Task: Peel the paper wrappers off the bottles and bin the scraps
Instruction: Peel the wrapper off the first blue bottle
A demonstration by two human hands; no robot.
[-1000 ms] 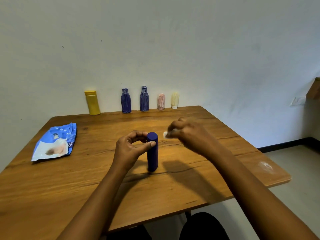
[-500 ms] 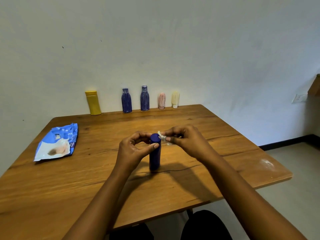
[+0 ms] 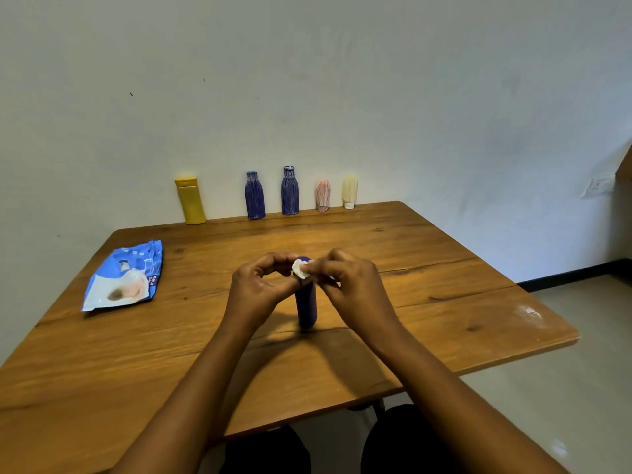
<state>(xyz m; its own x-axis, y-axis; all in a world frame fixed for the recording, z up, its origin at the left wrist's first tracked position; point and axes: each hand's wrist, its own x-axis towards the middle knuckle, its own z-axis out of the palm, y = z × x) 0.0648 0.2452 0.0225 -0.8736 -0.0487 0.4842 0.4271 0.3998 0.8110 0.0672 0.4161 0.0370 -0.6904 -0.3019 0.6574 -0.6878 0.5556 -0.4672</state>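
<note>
A dark blue bottle stands upright on the wooden table near the middle. My left hand grips its top between thumb and curled fingers. My right hand pinches a small white paper scrap and holds it against the bottle's top. Along the wall at the table's far edge stand a yellow bottle, two blue wrapped bottles, a pink one and a cream one.
A blue and white plastic packet lies flat on the left part of the table. The table's right edge drops to a pale floor. A wall socket sits at the right. No bin is in view.
My right hand has moved left with the white scrap, from beside the bottle to its top. The left hand keeps its hold on the bottle.
</note>
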